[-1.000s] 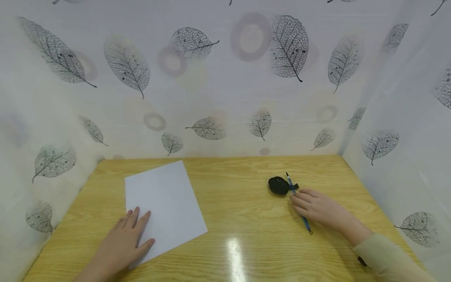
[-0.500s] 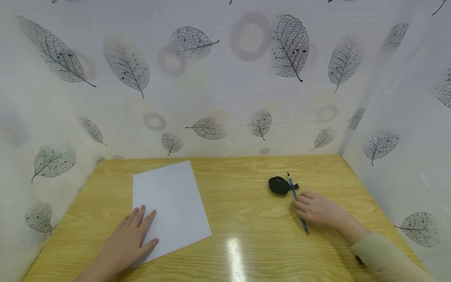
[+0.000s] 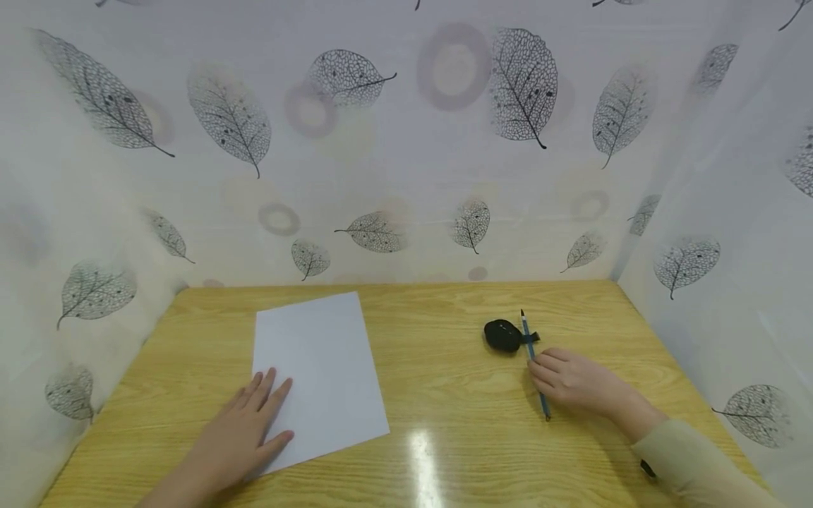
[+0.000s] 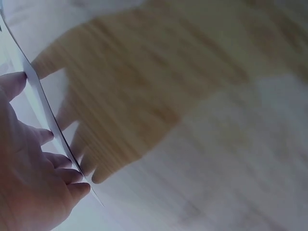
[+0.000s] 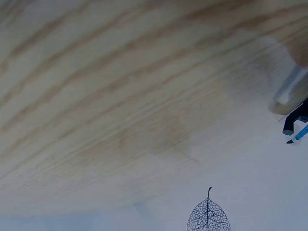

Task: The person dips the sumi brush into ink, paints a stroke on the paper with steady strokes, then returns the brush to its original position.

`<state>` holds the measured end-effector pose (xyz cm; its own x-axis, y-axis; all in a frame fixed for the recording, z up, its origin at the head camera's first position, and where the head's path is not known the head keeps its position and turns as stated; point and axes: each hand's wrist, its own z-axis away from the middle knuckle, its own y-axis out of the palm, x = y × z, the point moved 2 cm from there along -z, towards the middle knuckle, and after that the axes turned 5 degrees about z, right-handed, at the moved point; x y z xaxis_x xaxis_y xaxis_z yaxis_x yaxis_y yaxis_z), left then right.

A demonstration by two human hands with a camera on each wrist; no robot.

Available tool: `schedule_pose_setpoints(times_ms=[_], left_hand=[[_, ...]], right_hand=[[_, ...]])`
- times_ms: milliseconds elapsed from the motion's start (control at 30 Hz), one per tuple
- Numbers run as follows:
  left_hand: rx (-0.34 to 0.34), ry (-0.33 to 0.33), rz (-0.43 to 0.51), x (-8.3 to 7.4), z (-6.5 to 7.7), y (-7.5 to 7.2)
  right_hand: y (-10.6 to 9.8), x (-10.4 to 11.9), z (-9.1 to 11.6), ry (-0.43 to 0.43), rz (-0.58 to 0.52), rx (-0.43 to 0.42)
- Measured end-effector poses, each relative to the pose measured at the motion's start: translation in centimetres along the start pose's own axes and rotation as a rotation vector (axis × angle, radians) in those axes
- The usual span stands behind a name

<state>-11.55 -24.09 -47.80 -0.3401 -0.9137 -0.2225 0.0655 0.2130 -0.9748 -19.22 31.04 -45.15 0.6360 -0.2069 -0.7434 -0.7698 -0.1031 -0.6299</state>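
Note:
On the left of the table (image 3: 432, 388) a white sheet of paper (image 3: 330, 381) lies slightly turned. My left hand (image 3: 244, 430) rests on its lower left part, fingers straight and spread; the left wrist view shows the fingers along the paper (image 4: 45, 113) edge. At the right, my right hand (image 3: 574, 381) holds a blue paintbrush (image 3: 529, 342) by its middle, thumb hidden beneath the hand. The dark-tipped brush points away from me and crosses the short stem of a small black oval object (image 3: 502, 336). In the right wrist view only the brush's front end (image 5: 301, 133) shows.
A pale curtain (image 3: 406, 162) printed with skeleton leaves encloses the table at the back and both sides. Light reflects off the wood near the front middle. A small dark thing (image 3: 647, 468) shows beneath the right sleeve (image 3: 682, 455).
The left hand and the paper have slid to the right together. The paintbrush has swung closer to upright in the head view, its near end moving left. The black object stays in place.

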Motion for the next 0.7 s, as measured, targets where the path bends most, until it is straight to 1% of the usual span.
schedule_pose_setpoints(times_ms=[333,600,700], left_hand=[[-0.015,0.034,0.001,-0.9,-0.6,0.1],[-0.003,0.062,0.005,-1.3,-1.5,0.5],[0.003,0.076,0.001,-1.6,-1.7,0.5]], right_hand=[[-0.5,-0.7,-0.4,0.014,0.06,-0.044],[-0.8,-1.3,-0.4,0.023,0.068,-0.051],[-0.8,-1.5,-0.4,0.031,0.064,-0.071]])
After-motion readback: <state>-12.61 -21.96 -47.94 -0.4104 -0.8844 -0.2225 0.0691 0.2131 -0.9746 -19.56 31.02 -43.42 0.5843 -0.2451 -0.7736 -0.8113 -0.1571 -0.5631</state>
